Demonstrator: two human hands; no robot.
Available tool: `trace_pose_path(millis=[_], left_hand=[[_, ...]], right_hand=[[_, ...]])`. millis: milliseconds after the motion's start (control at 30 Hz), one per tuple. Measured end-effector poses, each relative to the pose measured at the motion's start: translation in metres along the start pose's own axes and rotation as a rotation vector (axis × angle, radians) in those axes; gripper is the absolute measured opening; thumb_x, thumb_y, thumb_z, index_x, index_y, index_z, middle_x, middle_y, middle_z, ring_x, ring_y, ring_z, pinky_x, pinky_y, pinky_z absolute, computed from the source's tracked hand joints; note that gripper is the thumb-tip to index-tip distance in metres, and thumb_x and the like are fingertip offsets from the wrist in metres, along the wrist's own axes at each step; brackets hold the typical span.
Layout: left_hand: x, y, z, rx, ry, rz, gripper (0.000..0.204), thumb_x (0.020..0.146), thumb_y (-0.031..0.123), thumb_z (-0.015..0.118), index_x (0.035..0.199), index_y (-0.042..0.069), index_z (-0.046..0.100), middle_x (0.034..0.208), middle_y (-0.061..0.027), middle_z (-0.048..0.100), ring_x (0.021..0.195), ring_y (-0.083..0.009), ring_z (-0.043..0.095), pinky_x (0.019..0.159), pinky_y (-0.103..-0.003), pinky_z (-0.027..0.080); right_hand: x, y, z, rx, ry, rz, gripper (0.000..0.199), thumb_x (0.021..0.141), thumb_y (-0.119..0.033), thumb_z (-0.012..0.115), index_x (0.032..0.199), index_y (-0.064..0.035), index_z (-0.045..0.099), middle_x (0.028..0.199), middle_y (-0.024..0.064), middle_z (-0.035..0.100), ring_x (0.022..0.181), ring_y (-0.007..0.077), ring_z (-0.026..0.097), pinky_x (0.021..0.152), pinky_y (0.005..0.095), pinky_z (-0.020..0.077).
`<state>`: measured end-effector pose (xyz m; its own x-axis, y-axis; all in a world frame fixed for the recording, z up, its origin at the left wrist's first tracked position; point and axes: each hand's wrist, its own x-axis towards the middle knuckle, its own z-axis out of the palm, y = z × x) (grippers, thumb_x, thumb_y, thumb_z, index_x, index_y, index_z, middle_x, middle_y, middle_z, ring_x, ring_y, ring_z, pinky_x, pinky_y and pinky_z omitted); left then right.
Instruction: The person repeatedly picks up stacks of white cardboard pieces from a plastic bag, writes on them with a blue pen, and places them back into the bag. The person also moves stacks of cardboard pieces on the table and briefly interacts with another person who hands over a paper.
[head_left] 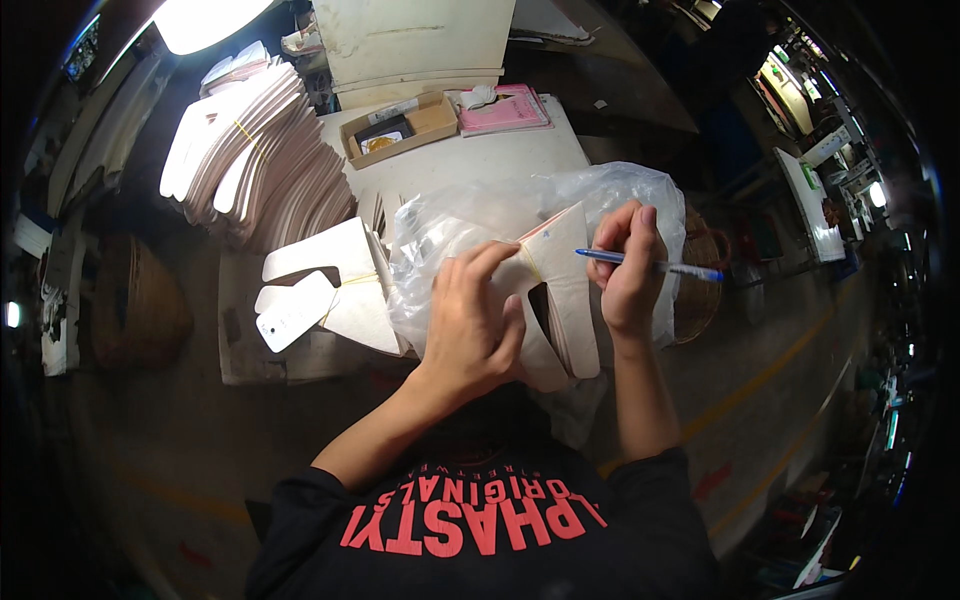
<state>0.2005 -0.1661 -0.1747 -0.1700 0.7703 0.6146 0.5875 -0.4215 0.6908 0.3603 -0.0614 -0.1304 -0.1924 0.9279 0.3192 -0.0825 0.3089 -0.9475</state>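
My left hand (475, 320) presses flat on a bundle of cream, cut-out cardboard-like pieces (565, 290) bound with a thin rubber band. My right hand (628, 265) grips a blue pen (650, 264), its tip touching the top piece of the bundle. The bundle lies on a crumpled clear plastic bag (600, 195) spread over the white table (480, 160).
A fanned stack of pale cut pieces (255, 150) lies at the left. Another banded bundle (330, 285) sits beside the bag. A shallow cardboard box (400, 125) and pink papers (505, 110) are at the table's far side. Woven baskets stand at left (140, 305) and right (700, 285).
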Motion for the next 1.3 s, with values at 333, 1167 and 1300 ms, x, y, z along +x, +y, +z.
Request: trace_pose_path(millis=[333,1167,1300], left_hand=[[-0.007,0.018,-0.028,-0.397,-0.093,0.046,0.088,0.077,-0.006,0.057,0.155,0.005,0.017,0.117,-0.0200,0.058,0.078,-0.0143,0.042,0.073,-0.031,0.038],[0.051,0.008,-0.088,0.225,-0.048,-0.012,0.018,0.106,0.016,0.052,0.105,-0.002,0.053,0.089,-0.0161,0.053,0.082,-0.0309,0.054,0.079,-0.039,0.046],[0.077,-0.021,-0.068,0.574,-0.205,-0.018,0.057,0.088,0.037,0.082,0.113,-0.004,0.053,0.102,-0.0228,0.059,0.096,-0.0398,0.059,0.089,-0.048,0.049]], right_hand=[[-0.059,-0.043,0.010,0.018,-0.405,-0.203,0.034,0.105,-0.035,0.067,0.092,-0.0043,0.061,0.073,0.0030,0.063,0.062,0.0047,0.056,0.056,0.0229,0.0426],[-0.039,0.008,-0.028,-0.739,-0.341,0.213,0.081,0.085,-0.033,0.086,0.140,0.0087,0.043,0.117,0.0233,0.062,0.104,0.0306,0.065,0.089,0.0404,0.0538],[-0.048,0.034,-0.026,-0.803,-0.270,0.277,0.085,0.086,-0.027,0.079,0.146,0.0143,0.037,0.136,0.0378,0.058,0.127,0.0465,0.060,0.108,0.0476,0.0468]])
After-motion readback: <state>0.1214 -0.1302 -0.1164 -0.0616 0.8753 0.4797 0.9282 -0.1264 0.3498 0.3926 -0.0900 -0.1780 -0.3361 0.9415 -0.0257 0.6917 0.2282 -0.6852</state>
